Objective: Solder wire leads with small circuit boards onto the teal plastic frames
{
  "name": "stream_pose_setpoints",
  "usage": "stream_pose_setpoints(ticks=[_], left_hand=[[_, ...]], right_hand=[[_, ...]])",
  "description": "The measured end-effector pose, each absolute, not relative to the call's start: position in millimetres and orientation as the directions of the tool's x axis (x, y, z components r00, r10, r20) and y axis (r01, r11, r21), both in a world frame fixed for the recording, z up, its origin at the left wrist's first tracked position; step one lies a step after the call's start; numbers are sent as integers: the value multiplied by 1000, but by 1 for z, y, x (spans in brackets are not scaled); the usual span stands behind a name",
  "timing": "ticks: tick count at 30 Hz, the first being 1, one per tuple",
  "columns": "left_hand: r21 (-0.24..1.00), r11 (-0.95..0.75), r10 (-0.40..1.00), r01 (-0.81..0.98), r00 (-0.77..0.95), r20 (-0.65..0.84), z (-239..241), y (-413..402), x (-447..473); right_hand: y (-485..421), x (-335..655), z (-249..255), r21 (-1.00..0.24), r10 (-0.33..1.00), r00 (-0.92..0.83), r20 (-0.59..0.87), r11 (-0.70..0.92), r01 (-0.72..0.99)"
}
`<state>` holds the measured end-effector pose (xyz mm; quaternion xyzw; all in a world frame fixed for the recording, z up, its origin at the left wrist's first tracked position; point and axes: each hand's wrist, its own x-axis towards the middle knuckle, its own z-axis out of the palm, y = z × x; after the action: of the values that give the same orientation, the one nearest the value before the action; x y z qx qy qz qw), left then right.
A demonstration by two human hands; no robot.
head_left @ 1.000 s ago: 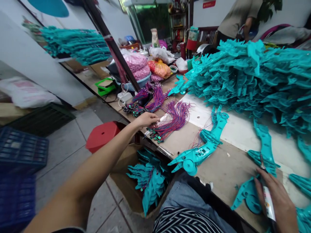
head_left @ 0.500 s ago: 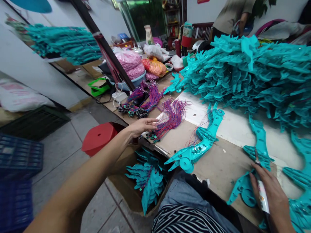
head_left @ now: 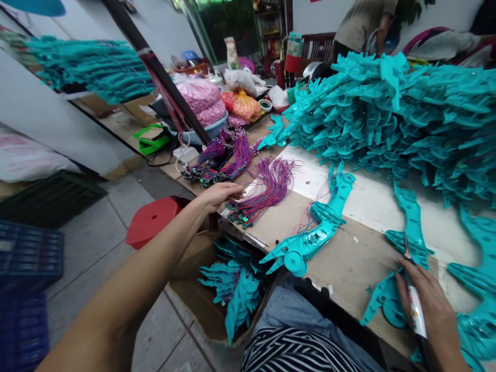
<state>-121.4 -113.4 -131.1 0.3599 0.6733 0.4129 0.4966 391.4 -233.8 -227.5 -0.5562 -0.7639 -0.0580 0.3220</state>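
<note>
At mid-frame the wire bundle [head_left: 271, 191] slants up rightward just beside the nearer left hand [head_left: 219, 196], fingertips together; lower right, the right hand [head_left: 430, 305] clasps a pen-like tool [head_left: 417, 315].

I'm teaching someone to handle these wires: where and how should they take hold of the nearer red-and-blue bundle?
I'd grip the wire bundle just beyond its green-and-black ends, coming from the left, where the left hand is. It looks narrower there and fans out loosely toward the far end.
</note>
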Motion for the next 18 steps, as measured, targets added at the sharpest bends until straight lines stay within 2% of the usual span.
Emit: stream_pose_setpoints(ticks=[3,6,9,12,14,18], left_hand=[[905,412,891,109,-258,-374,-128,-111,-129],[865,454,889,214,-166,-426,-123,-111,-135],[758,461,875,461,-97,-474,-122,-108,-134],[587,404,883,702,-132,-450,-124,-94,-127],[497,381,889,780,-162,-427,-125,-81,-121],[462,368,896,807,-175,-408,-126,-64,-116]], right_hand=[[-234,390,-227,-245,797,-188,574,386,889],[-234,391,-228,-245,806,-176,566,368,897],[-234,393,-229,-260,823,-176,540,362,895],[-234,394,-229,-260,826,-181,534,364,895],[-234,394,-229,-252,818,-184,545,369,894],[-235,394,-229,-253,822,-185,538,367,895]])
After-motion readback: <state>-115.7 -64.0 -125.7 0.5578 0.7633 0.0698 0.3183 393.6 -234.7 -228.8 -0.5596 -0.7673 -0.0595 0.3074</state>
